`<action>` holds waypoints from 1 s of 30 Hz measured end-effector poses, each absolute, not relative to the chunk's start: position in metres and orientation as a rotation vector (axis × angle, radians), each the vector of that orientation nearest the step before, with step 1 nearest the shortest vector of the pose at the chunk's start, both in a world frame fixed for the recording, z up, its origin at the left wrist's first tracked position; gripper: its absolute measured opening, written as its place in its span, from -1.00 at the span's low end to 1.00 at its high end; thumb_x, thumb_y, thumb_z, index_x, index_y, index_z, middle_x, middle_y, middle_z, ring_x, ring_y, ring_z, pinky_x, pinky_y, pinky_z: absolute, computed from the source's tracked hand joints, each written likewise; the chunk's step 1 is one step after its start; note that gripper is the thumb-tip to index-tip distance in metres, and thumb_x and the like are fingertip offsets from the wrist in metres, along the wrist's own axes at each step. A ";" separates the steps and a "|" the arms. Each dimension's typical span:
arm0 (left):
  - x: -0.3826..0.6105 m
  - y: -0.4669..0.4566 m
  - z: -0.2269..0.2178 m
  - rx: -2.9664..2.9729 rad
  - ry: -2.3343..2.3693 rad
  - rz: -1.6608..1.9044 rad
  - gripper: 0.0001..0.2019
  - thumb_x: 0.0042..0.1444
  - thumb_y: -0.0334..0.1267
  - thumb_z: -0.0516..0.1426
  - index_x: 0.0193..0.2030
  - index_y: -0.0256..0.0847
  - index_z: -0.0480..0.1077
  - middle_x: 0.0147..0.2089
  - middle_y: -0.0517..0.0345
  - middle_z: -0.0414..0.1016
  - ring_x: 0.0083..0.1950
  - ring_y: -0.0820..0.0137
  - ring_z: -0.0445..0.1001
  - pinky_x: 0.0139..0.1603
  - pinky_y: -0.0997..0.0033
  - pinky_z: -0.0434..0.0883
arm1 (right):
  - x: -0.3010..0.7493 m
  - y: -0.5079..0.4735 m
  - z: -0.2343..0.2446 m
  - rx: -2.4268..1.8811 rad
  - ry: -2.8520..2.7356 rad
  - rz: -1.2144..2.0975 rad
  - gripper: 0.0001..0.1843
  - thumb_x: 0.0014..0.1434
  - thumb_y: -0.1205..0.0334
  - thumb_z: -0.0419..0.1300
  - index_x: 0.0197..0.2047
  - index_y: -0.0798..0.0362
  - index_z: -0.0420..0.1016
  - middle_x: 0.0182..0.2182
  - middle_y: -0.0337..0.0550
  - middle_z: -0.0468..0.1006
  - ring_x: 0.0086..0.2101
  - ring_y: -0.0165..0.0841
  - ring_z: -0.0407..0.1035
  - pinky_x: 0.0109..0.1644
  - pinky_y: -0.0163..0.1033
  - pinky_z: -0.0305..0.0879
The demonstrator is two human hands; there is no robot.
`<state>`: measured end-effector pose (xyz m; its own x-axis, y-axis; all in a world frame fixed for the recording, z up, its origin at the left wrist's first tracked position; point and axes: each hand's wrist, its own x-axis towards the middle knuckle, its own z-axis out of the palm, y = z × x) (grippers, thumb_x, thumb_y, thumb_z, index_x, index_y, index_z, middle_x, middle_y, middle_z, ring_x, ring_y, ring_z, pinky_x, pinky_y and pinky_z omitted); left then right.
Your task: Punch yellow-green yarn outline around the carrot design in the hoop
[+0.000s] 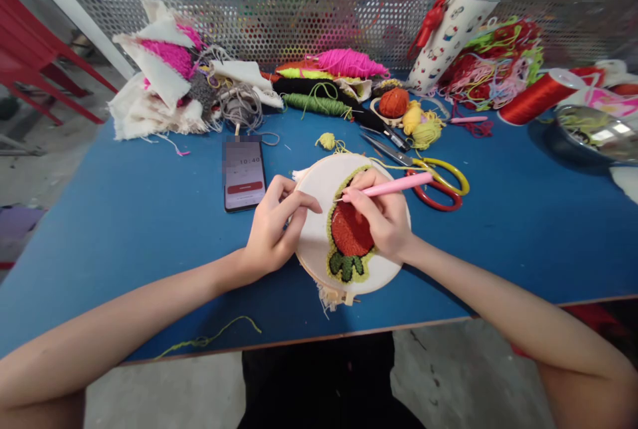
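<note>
A round embroidery hoop (335, 293) stretched with white cloth (313, 238) rests by the table's front edge. On the cloth is a looped-yarn motif (351, 231), red with dark green leaves and a yellow-green border. My left hand (274, 230) grips the hoop's left side, its index finger over the cloth. Held like a pen in my right hand (387, 220) is a pink punch needle (399, 185), its metal tip at the motif's upper left edge. My right hand covers part of the motif. Yellow-green yarn (386, 165) runs behind the hoop towards a small ball (327, 141).
Scissors (438, 180) lie right of the hoop, a phone (243, 176) to its left. Along the back are cloth scraps (159, 77), yarn bundles (349, 64), a tumbler (451, 40) and a red thread spool (538, 98). A metal bowl (593, 133) sits far right.
</note>
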<state>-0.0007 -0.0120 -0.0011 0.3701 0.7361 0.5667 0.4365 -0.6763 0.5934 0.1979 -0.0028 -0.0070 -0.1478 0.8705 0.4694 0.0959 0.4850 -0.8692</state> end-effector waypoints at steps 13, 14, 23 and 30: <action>-0.001 -0.011 -0.002 2.287 1.048 1.205 -0.76 0.28 -0.48 -0.03 -0.22 -0.22 0.45 -0.27 0.17 0.16 -0.23 0.41 0.28 -0.19 0.34 0.33 | 0.198 0.004 -0.010 -0.793 -1.296 0.974 -0.76 0.24 0.17 0.21 -0.46 -0.03 0.37 -0.67 -0.38 0.13 -0.54 -0.43 0.13 -0.34 -0.22 0.21; -0.001 -0.011 -0.002 2.289 1.050 1.203 -0.76 0.28 -0.48 -0.03 -0.22 -0.22 0.45 -0.27 0.16 0.16 -0.22 0.41 0.28 -0.19 0.34 0.33 | 0.198 0.004 -0.010 -0.801 -1.308 0.962 -0.76 0.24 0.17 0.20 -0.46 -0.03 0.37 -0.66 -0.38 0.14 -0.54 -0.43 0.15 -0.33 -0.22 0.22; -0.001 -0.013 -0.001 2.308 1.030 1.236 -0.76 0.28 -0.48 -0.03 -0.21 -0.21 0.45 -0.26 0.17 0.16 -0.23 0.42 0.27 -0.20 0.34 0.33 | 0.194 -0.003 -0.005 -0.835 -1.837 0.525 -0.87 0.26 0.34 0.11 -0.34 -0.02 0.32 -0.45 -0.26 0.40 -0.38 -0.37 0.32 -0.21 -0.14 0.24; -0.002 -0.013 -0.001 2.304 1.021 1.225 -0.75 0.28 -0.47 -0.03 -0.20 -0.19 0.45 -0.27 0.17 0.18 -0.23 0.41 0.28 -0.21 0.34 0.33 | 0.191 -0.002 -0.002 -0.859 -2.072 0.283 -0.89 0.24 0.35 0.15 -0.33 -0.01 0.36 -0.45 -0.24 0.48 -0.35 -0.31 0.33 -0.16 -0.09 0.18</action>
